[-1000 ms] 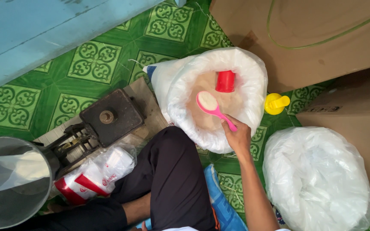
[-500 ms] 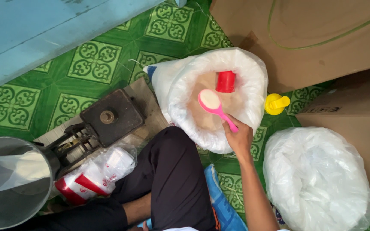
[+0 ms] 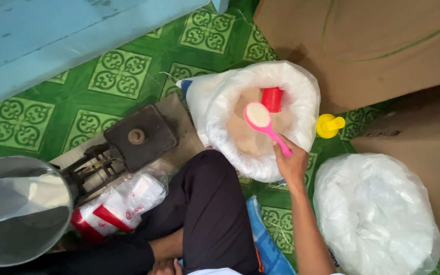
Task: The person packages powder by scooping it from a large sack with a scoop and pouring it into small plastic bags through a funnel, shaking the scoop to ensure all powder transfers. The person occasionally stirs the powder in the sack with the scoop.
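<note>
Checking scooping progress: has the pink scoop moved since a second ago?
Barely: the pink scoop, held by the right hand, sits slightly nearer the red cup.

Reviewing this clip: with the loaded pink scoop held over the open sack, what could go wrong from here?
1. The pink scoop in the right hand looks heaped with white powder; a tilt could spill it onto the green floor once it leaves the open sack.
2. The grip sits at the handle's far end, so the load may wobble.
3. The red cup lying in the sack could be knocked deeper into the powder.
</note>
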